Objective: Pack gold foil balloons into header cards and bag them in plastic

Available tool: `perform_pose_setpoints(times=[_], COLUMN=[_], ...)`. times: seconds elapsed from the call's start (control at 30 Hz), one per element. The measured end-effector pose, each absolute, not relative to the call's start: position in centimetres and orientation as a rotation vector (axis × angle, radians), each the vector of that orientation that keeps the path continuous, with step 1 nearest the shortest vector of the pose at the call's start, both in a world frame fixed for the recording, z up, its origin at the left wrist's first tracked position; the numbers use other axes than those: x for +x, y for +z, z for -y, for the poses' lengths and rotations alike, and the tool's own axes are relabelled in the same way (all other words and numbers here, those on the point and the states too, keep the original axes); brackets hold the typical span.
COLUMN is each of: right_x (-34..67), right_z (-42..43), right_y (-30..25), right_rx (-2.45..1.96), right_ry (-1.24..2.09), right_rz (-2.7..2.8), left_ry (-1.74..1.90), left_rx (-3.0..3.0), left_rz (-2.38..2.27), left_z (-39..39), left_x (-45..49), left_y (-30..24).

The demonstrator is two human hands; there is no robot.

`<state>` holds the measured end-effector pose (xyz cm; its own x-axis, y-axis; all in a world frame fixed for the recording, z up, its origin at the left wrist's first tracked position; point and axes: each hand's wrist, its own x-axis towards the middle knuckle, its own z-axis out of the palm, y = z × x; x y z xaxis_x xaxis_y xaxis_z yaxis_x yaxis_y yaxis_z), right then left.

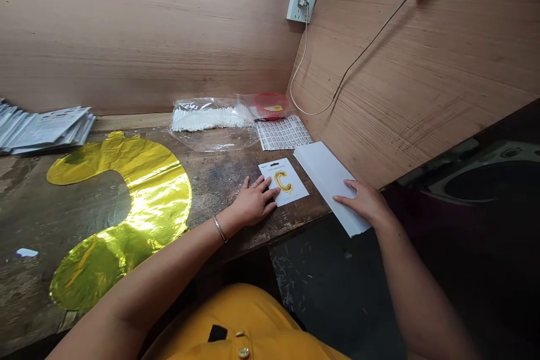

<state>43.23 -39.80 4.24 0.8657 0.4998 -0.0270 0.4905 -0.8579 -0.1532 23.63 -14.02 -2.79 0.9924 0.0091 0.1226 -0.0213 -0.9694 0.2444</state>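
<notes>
The left hand [253,202] is lying open and flat, its fingertips pressing on the left edge of the card [296,192], a small white sheet printed with 1 gold letter C, which is sitting near the right end of the table [219,174]. The right hand [363,201] is also resting open, palm down and gripping nothing, on the white stack [323,171] just right of the card; the stack's near end is hanging over the table edge. The card is probably light, thin and bendy, and lying flush, so it is likely easiest to slide it and pinch it at a free edge or corner. The stack looks smooth and may fan out, so holding across its width seems safer. To the left, a gold balloon [156,197] is lying flat; farther back are a straw bag [211,118], a sticker sheet [283,133] and a red tub [270,104].
</notes>
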Motion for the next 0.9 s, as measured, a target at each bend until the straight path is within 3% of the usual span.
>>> perform_pose_setpoints(times=[0.33,0.5,0.73,0.9], right_x=[43.5,42.1,42.9,43.2], right_z=[40.5,42.3,44.9,44.4], right_y=[4.2,4.8,5.3,5.0], right_rx=[-2.906,-3.132,-3.061,-3.099], right_ry=[0.039,-0.018,0.380,0.156], right_rz=[0.747,0.511,0.346,0.282], left_ry=[0.184,0.189,0.194,0.183], left_rx=[2.897,2.906,2.911,2.900], left_rz=[0.001,-0.002,0.006,-0.004], left_z=[14.1,14.0,14.1,14.1], left_x=[23.6,23.7,23.6,23.6], left_y=[-2.8,-3.0,-2.8,-2.7])
